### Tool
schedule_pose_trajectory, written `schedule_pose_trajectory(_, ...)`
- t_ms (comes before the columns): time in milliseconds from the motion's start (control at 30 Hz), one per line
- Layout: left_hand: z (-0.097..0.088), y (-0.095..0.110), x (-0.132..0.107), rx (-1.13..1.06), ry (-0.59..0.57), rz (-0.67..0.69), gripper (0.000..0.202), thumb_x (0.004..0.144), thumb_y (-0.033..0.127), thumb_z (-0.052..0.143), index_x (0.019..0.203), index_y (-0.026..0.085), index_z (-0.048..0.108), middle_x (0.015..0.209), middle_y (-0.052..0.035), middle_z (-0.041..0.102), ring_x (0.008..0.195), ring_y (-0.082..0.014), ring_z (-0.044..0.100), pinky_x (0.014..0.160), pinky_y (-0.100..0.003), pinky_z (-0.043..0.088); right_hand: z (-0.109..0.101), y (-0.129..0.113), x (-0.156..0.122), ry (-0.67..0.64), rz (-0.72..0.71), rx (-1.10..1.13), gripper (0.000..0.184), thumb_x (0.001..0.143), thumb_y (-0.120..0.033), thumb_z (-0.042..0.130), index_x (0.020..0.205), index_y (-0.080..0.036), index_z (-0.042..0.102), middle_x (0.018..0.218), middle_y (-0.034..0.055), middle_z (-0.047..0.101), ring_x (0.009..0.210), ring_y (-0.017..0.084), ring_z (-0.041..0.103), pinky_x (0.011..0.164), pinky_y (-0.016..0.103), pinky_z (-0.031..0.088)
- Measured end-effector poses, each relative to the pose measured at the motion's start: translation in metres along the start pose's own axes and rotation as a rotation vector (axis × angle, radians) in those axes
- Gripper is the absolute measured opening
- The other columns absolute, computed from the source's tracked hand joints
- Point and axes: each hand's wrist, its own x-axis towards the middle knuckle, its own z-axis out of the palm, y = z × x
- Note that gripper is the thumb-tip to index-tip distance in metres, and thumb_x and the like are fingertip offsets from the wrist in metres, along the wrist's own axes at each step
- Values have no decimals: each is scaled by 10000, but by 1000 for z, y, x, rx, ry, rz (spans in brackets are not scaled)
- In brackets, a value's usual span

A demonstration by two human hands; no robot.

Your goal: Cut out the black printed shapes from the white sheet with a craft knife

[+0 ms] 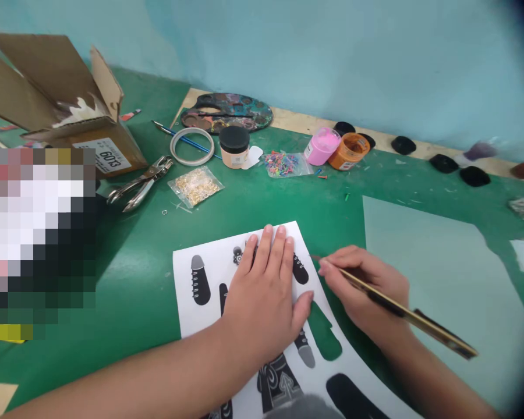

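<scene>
My left hand point(264, 285) lies flat on a white printed sheet point(186, 326), fingers stretched toward its far edge and thumb out to the right. Black and grey shapes are printed on the paper, among them a shoe-like piece point(201, 282). Right of my thumb, a rounded opening cut in the sheet shows the green table through it. Just off the sheet's right edge, my right hand point(367, 285) grips a slim gold-and-black craft knife point(402, 308) like a pen. Its tip points left toward the paper; the blade is too small to make out clearly.
A mint-green sheet point(423, 279) lies at right. Behind are a hole punch point(142, 183), tape roll point(192, 162), bag of gold rings point(196, 186), bag of coloured pieces point(283, 164), paint jars point(234, 148) and palette point(227, 112). An opened cardboard box point(113, 148) stands at left.
</scene>
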Motion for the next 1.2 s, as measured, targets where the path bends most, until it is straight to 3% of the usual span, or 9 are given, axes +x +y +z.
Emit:
schedule_pose_trajectory(100,-1,-1,-1,1,-6,8,746,981,542,333,1516,22,326,1611,-200,227,1513,-361,118,1229,-537,147,-2,9,0,124,53,92,78,849,-251,711,793,-226,665,767,7,689,621,139,643,556,253,511)
schedule_pose_trajectory(200,-2,-3,-1,-6,-12,25,768,973,557,356,1520,19,311,1613,-209,215,1510,-373,115,1226,-539,160,-5,14,1,111,62,82,138,889,-363,679,902,-230,715,698,-5,683,581,138,640,550,258,508)
schedule_pose_trajectory(400,-3,-5,-1,-13,-5,43,811,953,554,430,1534,16,257,1620,-226,177,1502,-396,117,1215,-542,197,-6,10,-4,164,17,70,644,1004,-610,268,1081,-186,747,623,21,623,522,147,588,514,291,481)
schedule_pose_trajectory(500,-5,-6,-1,-14,-1,51,812,945,530,466,1536,21,242,1618,-228,184,1499,-398,133,1207,-547,218,-5,9,-4,182,63,66,549,1018,-553,320,1214,-195,688,547,-21,560,464,137,540,483,273,453)
schedule_pose_trajectory(567,-7,-6,0,-20,0,49,808,939,495,498,1537,25,226,1618,-231,183,1498,-392,150,1201,-542,238,-5,9,-2,131,96,58,437,1016,-479,411,1295,-211,614,693,-1,675,539,139,611,559,276,497)
schedule_pose_trajectory(667,-9,-7,2,-53,2,35,819,921,445,542,1536,30,195,1616,-240,178,1496,-378,178,1195,-529,263,-3,6,2,1,65,-39,309,1022,-401,423,1116,-214,650,948,54,736,784,171,687,736,307,518)
schedule_pose_trajectory(767,-9,-8,4,-116,17,27,832,905,403,562,1538,41,161,1617,-243,181,1499,-367,181,1198,-523,262,0,1,5,-98,28,-185,256,994,-374,469,894,-210,638,893,59,715,847,213,654,765,345,488)
schedule_pose_trajectory(933,-9,-9,6,-257,71,9,823,891,368,552,1543,98,127,1606,-225,228,1496,-366,198,1190,-549,277,5,-6,4,-146,159,-113,102,870,-314,615,851,-228,563,943,41,713,834,211,649,750,349,487)
schedule_pose_trajectory(1200,-9,-11,5,-398,165,-22,784,855,227,509,1531,97,132,1574,-222,268,1477,-343,238,1191,-549,296,2,-10,0,-87,308,27,229,806,-330,643,791,-243,432,1063,74,690,944,244,658,819,407,484)
